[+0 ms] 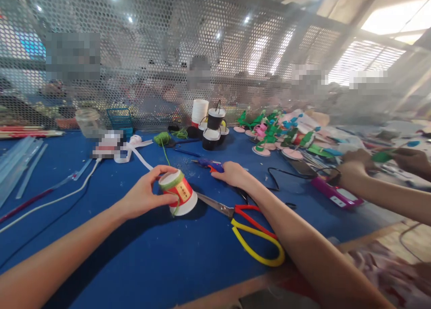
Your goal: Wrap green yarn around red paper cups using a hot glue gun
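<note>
Left hand (144, 194) grips paper cup (178, 192) (tilted).

No text can be read. The small white paper cup with a red band (178, 192) bears a yellow label with dark marks, too small to make out.

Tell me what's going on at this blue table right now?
A person's left hand holds a paper cup upside down on the blue table, green yarn wound round it. Their right hand rests on a glue gun. Scissors lie between. At the right, another person's hands work on green pieces.
</note>
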### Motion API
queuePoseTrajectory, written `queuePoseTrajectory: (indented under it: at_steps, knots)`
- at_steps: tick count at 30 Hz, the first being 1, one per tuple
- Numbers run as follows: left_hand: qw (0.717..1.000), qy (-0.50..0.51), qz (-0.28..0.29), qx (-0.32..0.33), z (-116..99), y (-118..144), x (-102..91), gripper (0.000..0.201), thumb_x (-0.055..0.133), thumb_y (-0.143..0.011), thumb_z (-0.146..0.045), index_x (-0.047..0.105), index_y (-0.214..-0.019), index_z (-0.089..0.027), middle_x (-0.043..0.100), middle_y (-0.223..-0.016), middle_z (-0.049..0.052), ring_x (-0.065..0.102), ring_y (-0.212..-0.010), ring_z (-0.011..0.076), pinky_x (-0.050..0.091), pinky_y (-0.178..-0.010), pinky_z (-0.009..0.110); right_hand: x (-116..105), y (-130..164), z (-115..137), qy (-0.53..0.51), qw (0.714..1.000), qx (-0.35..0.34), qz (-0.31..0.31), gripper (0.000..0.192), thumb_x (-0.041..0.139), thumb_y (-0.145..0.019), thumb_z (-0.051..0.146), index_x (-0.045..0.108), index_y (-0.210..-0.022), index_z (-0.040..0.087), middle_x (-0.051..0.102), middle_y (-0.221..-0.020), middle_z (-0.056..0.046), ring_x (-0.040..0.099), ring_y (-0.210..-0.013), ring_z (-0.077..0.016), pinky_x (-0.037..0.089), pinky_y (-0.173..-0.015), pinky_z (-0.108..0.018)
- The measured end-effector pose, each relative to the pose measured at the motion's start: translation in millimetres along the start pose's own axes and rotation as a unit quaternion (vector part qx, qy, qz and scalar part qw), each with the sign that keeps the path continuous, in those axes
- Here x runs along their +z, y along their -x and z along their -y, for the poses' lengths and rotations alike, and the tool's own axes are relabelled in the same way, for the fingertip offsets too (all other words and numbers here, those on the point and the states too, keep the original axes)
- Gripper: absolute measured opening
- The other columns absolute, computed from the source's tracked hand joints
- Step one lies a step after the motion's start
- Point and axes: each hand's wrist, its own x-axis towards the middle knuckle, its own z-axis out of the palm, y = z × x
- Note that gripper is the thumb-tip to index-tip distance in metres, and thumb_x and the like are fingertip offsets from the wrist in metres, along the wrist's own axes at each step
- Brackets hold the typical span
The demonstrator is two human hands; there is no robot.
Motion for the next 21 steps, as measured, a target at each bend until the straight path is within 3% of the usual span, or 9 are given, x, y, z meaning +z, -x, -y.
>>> queuePoseTrajectory:
  at_steps: [4, 9, 12, 15, 18, 21]
  knots:
    - [0.998, -0.063, 0.020, -0.013, 1.1, 0.8, -1.7, 0.049, 0.067, -0.064, -0.033, 0.047, -0.107, -0.021, 0.058, -0.102, 0.004, 0.056, -0.091, 0.0198, 0.044, -0.081, 0.035, 2.5, 4.3, -3.0, -0.080, 0.996, 0.014, -0.025, 0.011, 0.051, -0.074, 0.021, 0.057, -0.076, 0.012, 0.059, -0.058, -0.006, 0.059, -0.055, -0.0197, 0.038, -0.048, -0.026]
    - [0.989, -0.149, -0.006, 0.010, 2.0, -1.1, -4.0, 0.055, 0.063, -0.067, -0.039, 0.043, -0.115, -0.023, 0.053, -0.115, 0.006, 0.051, -0.104, 0.0227, 0.039, -0.091, 0.039, -16.3, 24.8, 12.9, -0.212, 0.976, -0.007, -0.050, 0.010, 0.049, -0.074, 0.022, 0.053, -0.081, 0.015, 0.059, -0.064, -0.001, 0.057, -0.055, -0.0117, 0.042, -0.049, -0.021]
    - [0.982, -0.186, -0.021, 0.040, 5.7, -3.0, -4.9, 0.055, 0.060, -0.069, -0.041, 0.043, -0.118, -0.023, 0.051, -0.119, 0.007, 0.049, -0.108, 0.0235, 0.036, -0.095, 0.041, -23.8, 40.9, 25.9, -0.404, 0.914, -0.034, 0.005, 0.019, 0.060, -0.066, 0.024, 0.053, -0.081, 0.015, 0.060, -0.062, 0.000, 0.057, -0.056, -0.0123, 0.045, -0.051, -0.022]
    - [0.978, -0.198, -0.057, 0.046, 9.0, -4.6, -5.3, 0.049, 0.059, -0.069, -0.042, 0.049, -0.110, -0.018, 0.054, -0.112, 0.009, 0.051, -0.104, 0.0230, 0.038, -0.093, 0.041, -21.6, 56.3, 35.0, -0.459, 0.880, -0.109, 0.062, 0.022, 0.062, -0.066, 0.028, 0.058, -0.082, 0.014, 0.063, -0.064, -0.002, 0.057, -0.055, -0.0107, 0.046, -0.053, -0.021]
    - [0.976, -0.198, -0.083, 0.030, 11.9, -5.7, -5.4, 0.047, 0.060, -0.068, -0.044, 0.050, -0.105, -0.017, 0.056, -0.107, 0.009, 0.053, -0.100, 0.0225, 0.040, -0.090, 0.042, -13.7, 67.7, 38.8, -0.433, 0.886, -0.151, 0.069, 0.023, 0.058, -0.070, 0.031, 0.061, -0.085, 0.013, 0.058, -0.056, 0.001, 0.050, -0.046, -0.0079, 0.044, -0.048, -0.021]
    - [0.978, -0.192, -0.085, 0.018, 14.9, -5.9, -5.0, 0.047, 0.061, -0.068, -0.043, 0.049, -0.107, -0.018, 0.057, -0.109, 0.008, 0.053, -0.100, 0.0222, 0.040, -0.091, 0.042, -6.3, 75.1, 39.5, -0.402, 0.907, -0.121, 0.042, 0.025, 0.057, -0.070, 0.037, 0.061, -0.077, 0.013, 0.053, -0.049, 0.003, 0.049, -0.042, -0.0091, 0.042, -0.043, -0.021]
